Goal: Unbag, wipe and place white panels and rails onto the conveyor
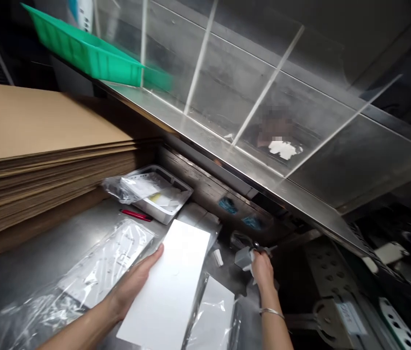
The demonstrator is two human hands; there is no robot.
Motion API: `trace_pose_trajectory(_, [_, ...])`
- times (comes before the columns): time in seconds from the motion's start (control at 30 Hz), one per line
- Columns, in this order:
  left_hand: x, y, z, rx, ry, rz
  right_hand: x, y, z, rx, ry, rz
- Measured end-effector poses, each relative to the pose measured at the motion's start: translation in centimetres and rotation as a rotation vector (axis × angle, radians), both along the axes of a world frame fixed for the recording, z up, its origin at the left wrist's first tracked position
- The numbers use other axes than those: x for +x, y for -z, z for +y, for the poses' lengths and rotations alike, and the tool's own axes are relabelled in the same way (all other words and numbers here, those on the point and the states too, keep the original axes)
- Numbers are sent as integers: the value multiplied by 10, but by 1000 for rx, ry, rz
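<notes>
My left hand (136, 279) grips the left edge of a plain white rectangular panel or flat box (171, 287), thumb on top and fingers out of sight beneath. At the back right of the work surface, my right hand (263, 267) is closed beside a small grey block-like object (243, 258) with a dark part near the fingertips. Blur hides what exactly the fingers hold. Clear plastic wraps a white sheet (116, 257) left of the panel. Another plastic-wrapped white piece (213, 313) lies between the panel and my right forearm.
A stack of cardboard sheets (45, 126) rises at the left. Behind lie a grey tray (169, 212) with bagged parts and a red pen-like item (136, 214). Above runs a metal ledge (205, 141) carrying a green bin (92, 56). Metal machinery (336, 311) stands at the right.
</notes>
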State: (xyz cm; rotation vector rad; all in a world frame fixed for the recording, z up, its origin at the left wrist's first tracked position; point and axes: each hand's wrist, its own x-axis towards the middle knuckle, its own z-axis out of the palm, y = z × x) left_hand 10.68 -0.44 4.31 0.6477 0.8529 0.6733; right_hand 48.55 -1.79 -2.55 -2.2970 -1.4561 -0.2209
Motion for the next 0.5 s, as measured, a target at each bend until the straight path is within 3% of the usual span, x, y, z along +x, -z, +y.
trace_pose_trajectory(0.07, [-2,-3,-2,-57,33,-139,-11,-2,-1,2,-77,38])
trace_pose_trajectory(0.13, [-4,-5,-3,-67,25,-224,-43,-7,-8,56,-235,98])
trace_pose_trajectory(0.23, [-5,-6,-4,-64,-16,-230,-123,-20,-30,203,-640,233])
trace_pose_trajectory(0.3, [-5,-4,-6,-85,-47,-223,-180,-28,-44,283,-793,208])
trace_pose_trajectory(0.4, [-6,0,-10,-67,-139,-118,-239,-38,-56,236,-780,-22])
trace_pose_trajectory(0.5, [-10,2,-15,-16,-196,-19,-260,-45,-60,193,-713,-166])
